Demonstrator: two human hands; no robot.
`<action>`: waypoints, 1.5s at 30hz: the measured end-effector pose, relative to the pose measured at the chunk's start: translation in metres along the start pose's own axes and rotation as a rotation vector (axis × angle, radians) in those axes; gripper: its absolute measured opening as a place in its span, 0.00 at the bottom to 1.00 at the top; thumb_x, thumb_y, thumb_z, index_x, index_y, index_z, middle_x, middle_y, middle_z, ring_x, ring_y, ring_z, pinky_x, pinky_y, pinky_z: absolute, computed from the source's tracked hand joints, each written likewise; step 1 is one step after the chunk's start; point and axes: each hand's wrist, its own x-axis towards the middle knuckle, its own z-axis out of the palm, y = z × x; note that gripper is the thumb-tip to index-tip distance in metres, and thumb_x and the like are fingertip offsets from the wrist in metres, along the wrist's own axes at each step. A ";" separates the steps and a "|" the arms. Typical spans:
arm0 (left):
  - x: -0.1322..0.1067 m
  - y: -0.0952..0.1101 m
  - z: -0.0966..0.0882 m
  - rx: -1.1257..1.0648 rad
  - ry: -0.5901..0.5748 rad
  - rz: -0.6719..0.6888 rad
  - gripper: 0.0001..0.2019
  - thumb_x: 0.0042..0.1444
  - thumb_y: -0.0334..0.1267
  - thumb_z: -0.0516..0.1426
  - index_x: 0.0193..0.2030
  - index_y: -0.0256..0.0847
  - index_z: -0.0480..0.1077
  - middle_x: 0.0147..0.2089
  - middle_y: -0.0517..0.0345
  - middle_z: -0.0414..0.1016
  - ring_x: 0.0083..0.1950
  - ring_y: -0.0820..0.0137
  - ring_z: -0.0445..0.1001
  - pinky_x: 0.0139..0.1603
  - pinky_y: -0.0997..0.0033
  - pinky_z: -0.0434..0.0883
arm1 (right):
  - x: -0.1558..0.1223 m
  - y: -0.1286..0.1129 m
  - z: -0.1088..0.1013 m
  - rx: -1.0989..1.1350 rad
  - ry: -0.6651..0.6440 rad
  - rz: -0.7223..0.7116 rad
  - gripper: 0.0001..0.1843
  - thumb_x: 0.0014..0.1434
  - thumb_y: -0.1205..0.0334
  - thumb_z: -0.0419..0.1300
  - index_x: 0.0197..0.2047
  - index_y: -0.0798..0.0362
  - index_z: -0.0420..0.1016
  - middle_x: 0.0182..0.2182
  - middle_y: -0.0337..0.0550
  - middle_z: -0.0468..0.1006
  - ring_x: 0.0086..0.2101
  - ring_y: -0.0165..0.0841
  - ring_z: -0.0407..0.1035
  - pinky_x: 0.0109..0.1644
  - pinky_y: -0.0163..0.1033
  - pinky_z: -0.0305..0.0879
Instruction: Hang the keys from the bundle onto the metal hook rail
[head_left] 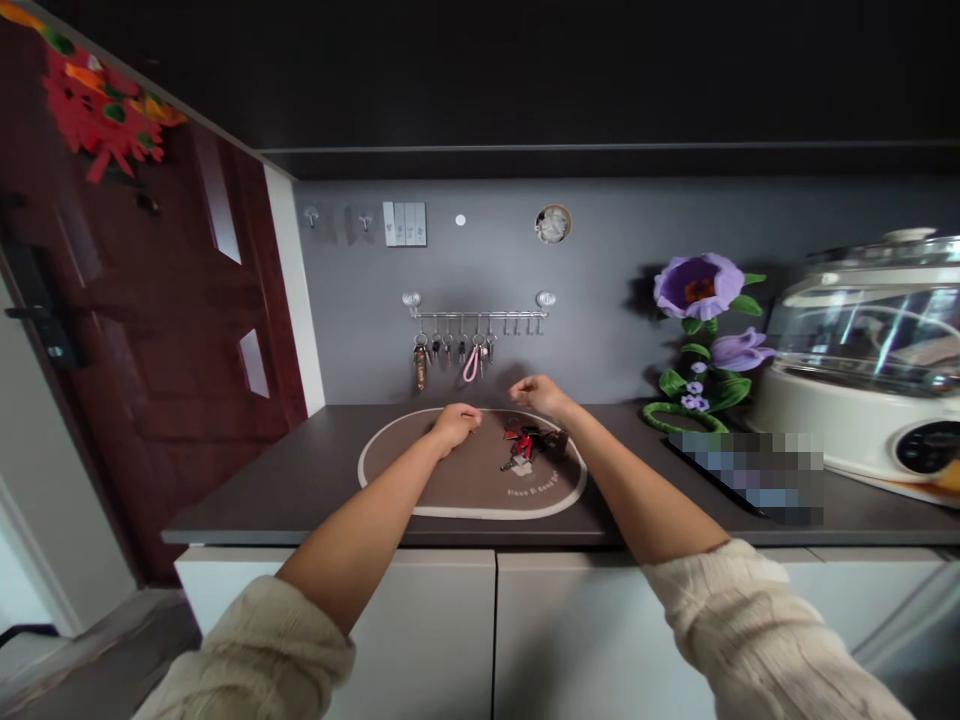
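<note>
My left hand [456, 428] is closed low over the left half of the brown oval mat [420, 480]; anything inside its fingers is hidden. My right hand [541, 394] is above the mat's back edge, fingers curled together; I cannot make out what they hold, if anything. Just below and in front of it, a small heap of keys [523, 447] with red and black parts lies on the mat. On the wall behind, a metal hook rail [480, 315] carries several key rings on its left side, with a brown strap tag [420, 367] and a pink loop [471, 364] among them.
The hooks at the rail's right end hang bare. A purple flower decoration [697, 290], a blurred-out flat device [750, 475] and a white appliance with a clear cover [885, 350] stand or lie to the right. A dark overhead cabinet [570, 80] juts above; a red-brown door [172, 400] is left.
</note>
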 end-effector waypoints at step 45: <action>-0.009 0.019 0.019 -0.076 -0.079 -0.045 0.06 0.39 0.30 0.59 0.28 0.35 0.70 0.21 0.60 0.69 0.23 0.78 0.64 0.30 0.74 0.61 | -0.040 0.004 -0.026 -0.194 -0.511 -0.135 0.17 0.40 0.53 0.61 0.29 0.57 0.72 0.22 0.38 0.72 0.20 0.23 0.61 0.25 0.30 0.57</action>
